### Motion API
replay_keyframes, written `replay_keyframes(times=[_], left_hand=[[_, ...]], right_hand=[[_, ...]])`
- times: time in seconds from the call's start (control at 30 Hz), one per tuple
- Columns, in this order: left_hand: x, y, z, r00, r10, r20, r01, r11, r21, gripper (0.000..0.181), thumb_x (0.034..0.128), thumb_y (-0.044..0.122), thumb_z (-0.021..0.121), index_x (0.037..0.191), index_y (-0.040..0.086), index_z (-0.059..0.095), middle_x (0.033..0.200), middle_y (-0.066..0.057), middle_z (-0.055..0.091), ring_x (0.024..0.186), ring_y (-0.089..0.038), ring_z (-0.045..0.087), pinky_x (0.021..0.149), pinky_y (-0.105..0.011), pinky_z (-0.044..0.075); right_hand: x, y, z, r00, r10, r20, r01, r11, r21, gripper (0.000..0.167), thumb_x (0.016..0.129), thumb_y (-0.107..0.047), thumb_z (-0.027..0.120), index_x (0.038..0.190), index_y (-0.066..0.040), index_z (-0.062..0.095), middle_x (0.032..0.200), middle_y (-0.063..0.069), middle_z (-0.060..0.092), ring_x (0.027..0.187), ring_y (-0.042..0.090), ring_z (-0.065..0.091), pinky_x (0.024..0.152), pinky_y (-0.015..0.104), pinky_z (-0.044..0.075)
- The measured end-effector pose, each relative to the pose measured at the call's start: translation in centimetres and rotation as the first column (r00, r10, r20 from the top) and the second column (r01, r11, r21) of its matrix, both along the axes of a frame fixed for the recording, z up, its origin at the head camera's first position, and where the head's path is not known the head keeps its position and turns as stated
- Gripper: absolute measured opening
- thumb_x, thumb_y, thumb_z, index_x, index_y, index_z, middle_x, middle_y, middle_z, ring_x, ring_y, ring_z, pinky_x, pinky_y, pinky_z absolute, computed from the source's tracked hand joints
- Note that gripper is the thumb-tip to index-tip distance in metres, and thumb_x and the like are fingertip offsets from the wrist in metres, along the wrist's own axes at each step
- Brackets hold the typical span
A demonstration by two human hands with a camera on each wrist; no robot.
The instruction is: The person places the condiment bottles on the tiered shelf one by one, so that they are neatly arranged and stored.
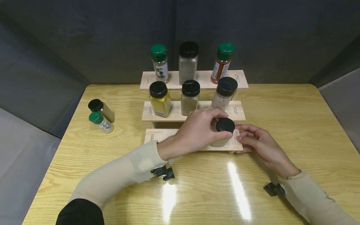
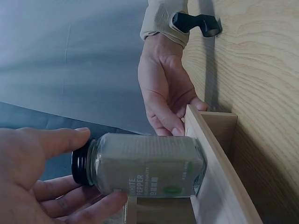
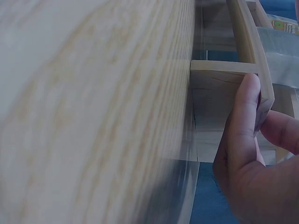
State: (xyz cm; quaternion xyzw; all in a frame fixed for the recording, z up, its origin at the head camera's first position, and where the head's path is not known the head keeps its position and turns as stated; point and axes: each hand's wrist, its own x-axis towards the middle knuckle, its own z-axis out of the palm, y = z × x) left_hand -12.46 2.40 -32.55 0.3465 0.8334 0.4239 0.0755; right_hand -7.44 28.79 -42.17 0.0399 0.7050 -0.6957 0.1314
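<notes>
A glass jar with a black cap and a "White Pepper" label stands at the right end of the rack's lowest shelf. My left hand grips it near the cap, thumb on one side and fingers on the other. In the left wrist view its base meets the shelf board. Just right of the jar, my right hand pinches the end of that same shelf. The right wrist view shows the thumb and fingers on either side of the board's edge.
The middle shelf bears a yellow spice jar and two more black-capped jars. On the top shelf stand two green-capped bottles around a tall black-capped jar. Left on the table are a dark jar and a small green-capped bottle.
</notes>
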Motion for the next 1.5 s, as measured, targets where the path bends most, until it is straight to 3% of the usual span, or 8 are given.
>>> replay_keyframes(times=[0.27, 0.53, 0.8, 0.97, 1.27, 1.5], left_hand=[[0.2, -0.1, -0.5, 1.0, 0.001, -0.027, 0.0, 0.999, 0.032, 0.055, 0.0913, 0.023, 0.094, 0.136, 0.002, 0.07, 0.125, -0.006, 0.072, 0.097, -0.014, 0.064, 0.081, -0.016, 0.053], [1.3, -1.5, -1.6, 1.0, 0.015, 0.019, -0.017, 0.994, 0.11, 0.073, 0.09, 0.024, 0.095, 0.151, 0.006, 0.06, 0.144, -0.008, 0.066, 0.118, -0.018, 0.07, 0.102, -0.022, 0.057], [2.9, -5.1, -3.1, 0.993, 0.09, -0.076, -0.069, 0.968, 0.241, 0.05, 0.0897, 0.017, 0.093, 0.134, 0.005, 0.072, 0.129, -0.006, 0.074, 0.114, -0.026, 0.07, 0.1, -0.029, 0.06], [3.9, -7.6, -3.8, 0.985, 0.16, -0.069, -0.13, 0.937, 0.323, 0.04, 0.0889, 0.009, 0.092, 0.125, 0.004, 0.076, 0.119, -0.006, 0.077, 0.111, -0.028, 0.071, 0.1, -0.036, 0.063], [4.3, -12.0, -4.8, 0.956, 0.29, -0.041, -0.252, 0.884, 0.394, 0.033, 0.0881, 0.0, 0.09, 0.119, 0.002, 0.079, 0.118, -0.005, 0.078, 0.107, -0.028, 0.071, 0.098, -0.039, 0.063], [4.3, -15.4, -5.0, 0.902, 0.431, -0.02, -0.387, 0.827, 0.408, 0.029, 0.0892, -0.004, 0.087, 0.117, -0.001, 0.079, 0.119, -0.008, 0.078, 0.107, -0.026, 0.071, 0.096, -0.03, 0.061]], right_hand=[[-0.1, 0.0, -0.1, 1.0, -0.008, -0.011, 0.008, 1.0, -0.023, 0.031, 0.108, 0.005, 0.064, 0.137, -0.003, 0.062, 0.11, 0.014, 0.062, 0.093, 0.019, 0.072, 0.075, 0.038, 0.07], [0.0, -0.1, -0.2, 1.0, -0.012, -0.024, 0.009, 0.995, -0.099, 0.029, 0.107, 0.008, 0.063, 0.131, -0.008, 0.066, 0.107, 0.014, 0.063, 0.089, 0.02, 0.073, 0.074, 0.039, 0.07], [-0.1, -0.1, -0.1, 1.0, -0.018, -0.014, 0.017, 0.998, -0.068, 0.03, 0.106, 0.009, 0.063, 0.132, -0.007, 0.065, 0.108, 0.013, 0.064, 0.089, 0.019, 0.072, 0.074, 0.036, 0.07], [-0.1, 0.0, -0.2, 1.0, -0.016, -0.014, 0.015, 0.998, -0.067, 0.032, 0.107, 0.011, 0.06, 0.13, -0.01, 0.066, 0.107, 0.009, 0.064, 0.088, 0.018, 0.071, 0.072, 0.034, 0.07], [0.0, 0.4, -0.3, 0.999, -0.022, -0.027, 0.021, 0.998, -0.057, 0.033, 0.106, 0.01, 0.063, 0.127, -0.015, 0.069, 0.104, 0.005, 0.066, 0.087, 0.015, 0.07, 0.07, 0.029, 0.069], [-0.1, 0.1, -0.4, 1.0, -0.005, -0.028, 0.003, 0.998, -0.062, 0.03, 0.107, 0.008, 0.063, 0.129, -0.012, 0.067, 0.105, 0.009, 0.066, 0.087, 0.017, 0.071, 0.071, 0.032, 0.069]])
